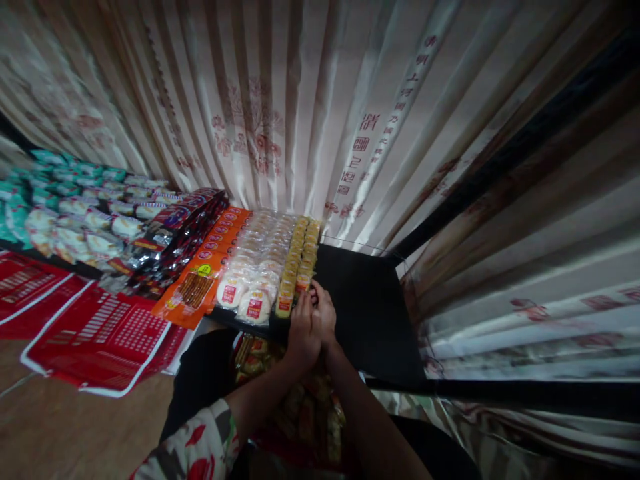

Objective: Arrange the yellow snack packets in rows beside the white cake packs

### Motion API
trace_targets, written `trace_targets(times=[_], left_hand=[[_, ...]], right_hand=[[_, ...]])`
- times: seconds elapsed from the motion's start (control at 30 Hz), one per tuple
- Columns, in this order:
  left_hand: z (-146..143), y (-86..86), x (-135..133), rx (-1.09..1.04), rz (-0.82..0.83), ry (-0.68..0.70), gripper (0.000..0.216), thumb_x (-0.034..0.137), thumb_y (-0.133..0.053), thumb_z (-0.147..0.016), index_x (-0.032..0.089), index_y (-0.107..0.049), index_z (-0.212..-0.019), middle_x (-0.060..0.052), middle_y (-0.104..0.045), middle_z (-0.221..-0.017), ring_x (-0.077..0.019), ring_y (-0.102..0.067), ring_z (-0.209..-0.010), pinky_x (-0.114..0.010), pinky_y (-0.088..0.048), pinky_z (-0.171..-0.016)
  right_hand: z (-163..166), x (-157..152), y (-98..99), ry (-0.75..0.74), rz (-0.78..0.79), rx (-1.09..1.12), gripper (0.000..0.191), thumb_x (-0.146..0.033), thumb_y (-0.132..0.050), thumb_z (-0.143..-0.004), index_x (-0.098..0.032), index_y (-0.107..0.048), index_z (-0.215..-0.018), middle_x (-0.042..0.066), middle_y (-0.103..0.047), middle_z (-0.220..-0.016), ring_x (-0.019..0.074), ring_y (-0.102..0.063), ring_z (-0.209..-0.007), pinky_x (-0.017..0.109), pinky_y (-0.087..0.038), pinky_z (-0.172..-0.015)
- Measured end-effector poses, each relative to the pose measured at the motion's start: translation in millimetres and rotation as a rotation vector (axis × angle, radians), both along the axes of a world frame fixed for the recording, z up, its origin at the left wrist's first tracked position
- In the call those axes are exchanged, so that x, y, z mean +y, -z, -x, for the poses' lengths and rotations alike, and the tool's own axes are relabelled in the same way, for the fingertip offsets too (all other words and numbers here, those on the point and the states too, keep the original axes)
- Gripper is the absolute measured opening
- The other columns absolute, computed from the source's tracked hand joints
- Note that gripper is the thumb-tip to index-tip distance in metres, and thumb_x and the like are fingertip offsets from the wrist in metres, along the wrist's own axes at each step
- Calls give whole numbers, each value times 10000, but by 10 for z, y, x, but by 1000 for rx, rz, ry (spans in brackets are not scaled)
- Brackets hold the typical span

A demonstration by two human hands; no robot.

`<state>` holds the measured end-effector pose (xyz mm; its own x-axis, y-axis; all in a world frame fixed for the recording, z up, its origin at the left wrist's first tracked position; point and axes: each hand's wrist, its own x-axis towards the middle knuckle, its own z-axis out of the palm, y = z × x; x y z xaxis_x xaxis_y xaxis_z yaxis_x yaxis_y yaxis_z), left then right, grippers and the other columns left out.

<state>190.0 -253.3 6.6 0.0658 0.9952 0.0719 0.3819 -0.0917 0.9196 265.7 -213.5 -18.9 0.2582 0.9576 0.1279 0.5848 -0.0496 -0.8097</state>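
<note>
My left hand (303,330) and my right hand (324,313) are pressed close together at the near edge of a black table (365,307). Their fingers curl around something small that I cannot make out. They sit right beside the near end of a row of small yellow snack packets (300,257). To the left of that row lie clear packs of round white cakes (255,267) and a row of orange sausage packets (210,267). Below my arms, a bag of more yellow and orange packets (300,407) sits in front of me.
Dark red foil packs (170,233) and white and green packets (75,213) fill the table's left side. Red printed sheets (100,340) hang over the front edge above a wooden floor (60,433). A pale patterned curtain (300,100) hangs behind and to the right.
</note>
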Motion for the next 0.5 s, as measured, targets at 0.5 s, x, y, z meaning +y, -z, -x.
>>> trace_targets(times=[0.5], left_hand=[[-41,-9,28,4,11,-45,495,269,-287,-870,85,-438,-1304,-131,-513,-1312,-204,-470,-1216,-374,-320,-1085]], right_hand=[[-25,5,85,-21,32,76,487,-196,-464,-703,-183,-557,-1181,39,-618,-916,144,-576,-721,261,-495,-694]])
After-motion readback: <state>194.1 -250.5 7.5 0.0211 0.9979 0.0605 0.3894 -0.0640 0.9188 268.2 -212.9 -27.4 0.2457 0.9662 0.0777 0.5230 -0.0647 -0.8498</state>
